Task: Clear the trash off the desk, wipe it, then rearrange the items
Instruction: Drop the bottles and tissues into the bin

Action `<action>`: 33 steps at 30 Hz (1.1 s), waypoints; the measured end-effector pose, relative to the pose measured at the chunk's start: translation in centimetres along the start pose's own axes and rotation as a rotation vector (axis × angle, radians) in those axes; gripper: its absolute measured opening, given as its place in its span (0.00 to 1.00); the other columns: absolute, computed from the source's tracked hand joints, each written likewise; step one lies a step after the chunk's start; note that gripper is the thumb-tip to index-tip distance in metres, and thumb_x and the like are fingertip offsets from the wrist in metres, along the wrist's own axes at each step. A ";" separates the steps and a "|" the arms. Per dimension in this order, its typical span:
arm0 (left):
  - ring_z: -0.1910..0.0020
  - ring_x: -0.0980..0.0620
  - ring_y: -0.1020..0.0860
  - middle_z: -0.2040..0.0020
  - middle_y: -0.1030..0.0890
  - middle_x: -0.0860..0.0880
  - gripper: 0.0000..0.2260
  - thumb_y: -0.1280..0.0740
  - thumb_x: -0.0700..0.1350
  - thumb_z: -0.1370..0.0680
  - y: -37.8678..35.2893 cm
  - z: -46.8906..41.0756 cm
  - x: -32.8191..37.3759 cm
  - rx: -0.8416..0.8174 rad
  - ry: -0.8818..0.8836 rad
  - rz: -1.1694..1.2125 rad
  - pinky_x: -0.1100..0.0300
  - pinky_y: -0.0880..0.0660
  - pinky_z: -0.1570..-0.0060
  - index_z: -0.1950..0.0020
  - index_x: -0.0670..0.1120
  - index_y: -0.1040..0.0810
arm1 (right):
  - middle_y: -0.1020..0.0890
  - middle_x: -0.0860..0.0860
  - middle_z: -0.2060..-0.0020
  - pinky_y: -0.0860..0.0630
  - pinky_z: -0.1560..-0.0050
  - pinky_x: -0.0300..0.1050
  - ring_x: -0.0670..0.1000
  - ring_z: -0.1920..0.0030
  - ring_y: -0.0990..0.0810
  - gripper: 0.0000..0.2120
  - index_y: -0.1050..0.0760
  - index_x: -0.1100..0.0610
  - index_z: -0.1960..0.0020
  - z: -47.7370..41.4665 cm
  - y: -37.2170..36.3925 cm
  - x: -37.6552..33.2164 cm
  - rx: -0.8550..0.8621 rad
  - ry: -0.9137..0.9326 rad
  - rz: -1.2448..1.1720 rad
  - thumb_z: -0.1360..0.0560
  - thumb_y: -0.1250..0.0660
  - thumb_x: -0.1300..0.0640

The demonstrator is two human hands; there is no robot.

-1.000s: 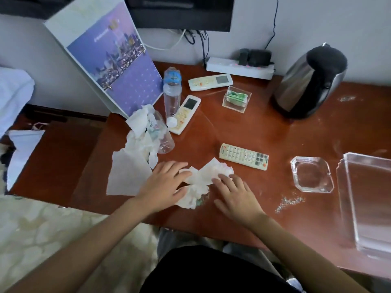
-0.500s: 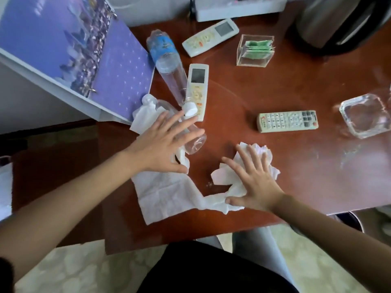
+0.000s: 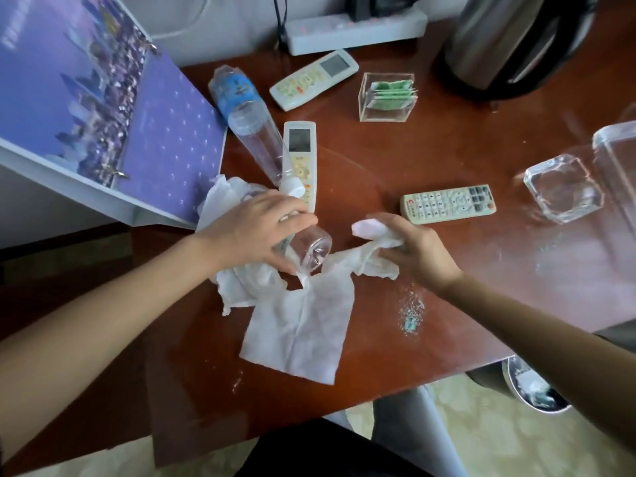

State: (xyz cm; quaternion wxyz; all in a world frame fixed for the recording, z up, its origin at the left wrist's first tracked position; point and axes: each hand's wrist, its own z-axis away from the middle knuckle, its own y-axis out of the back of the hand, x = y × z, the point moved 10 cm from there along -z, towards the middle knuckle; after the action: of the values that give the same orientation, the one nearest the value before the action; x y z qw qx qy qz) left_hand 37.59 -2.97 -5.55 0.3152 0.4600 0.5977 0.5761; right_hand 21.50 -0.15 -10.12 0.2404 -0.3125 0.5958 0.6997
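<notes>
My left hand [image 3: 253,228] grips a clear plastic cup [image 3: 308,251] lying on its side over crumpled white tissues [image 3: 247,282]. My right hand [image 3: 411,247] holds a bunched wad of tissue [image 3: 373,232] just above the red-brown desk [image 3: 395,153]. A flat tissue sheet [image 3: 303,330] lies between my arms, joined to the wad by a twisted strip. An empty water bottle [image 3: 247,113] with a blue label lies on its side beyond my left hand. Small crumbs [image 3: 411,309] are scattered beside my right wrist.
Two white air-conditioner remotes [image 3: 311,80] [image 3: 300,156] and a TV remote [image 3: 447,204] lie on the desk. A clear box of green packets [image 3: 385,96], a glass ashtray [image 3: 564,192], a clear tray [image 3: 619,146], a kettle [image 3: 516,39], a power strip [image 3: 354,27] and a purple binder [image 3: 103,98] surround them. A bin [image 3: 530,390] stands at lower right.
My left hand has closed round the cup on its side. My right hand went from lying flat on the tissue to bunching it up and lifting it, uncovering crumbs on the desk.
</notes>
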 end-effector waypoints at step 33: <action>0.47 0.53 0.28 0.51 0.25 0.56 0.33 0.38 0.72 0.43 -4.9 6.6 -1.5 -0.461 0.787 0.649 0.53 0.28 0.47 0.49 0.50 0.25 | 0.33 0.53 0.31 0.37 0.37 0.52 0.58 0.35 0.39 0.17 0.22 0.56 0.42 -5.0 -4.0 -1.7 -0.286 0.025 0.194 0.31 0.27 0.56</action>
State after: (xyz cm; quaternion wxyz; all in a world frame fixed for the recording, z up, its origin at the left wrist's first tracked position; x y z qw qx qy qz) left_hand 43.22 -1.26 -11.46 -0.0328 0.2898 0.3567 0.8875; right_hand 26.25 -4.30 -12.14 0.1172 -0.2931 0.5206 0.7933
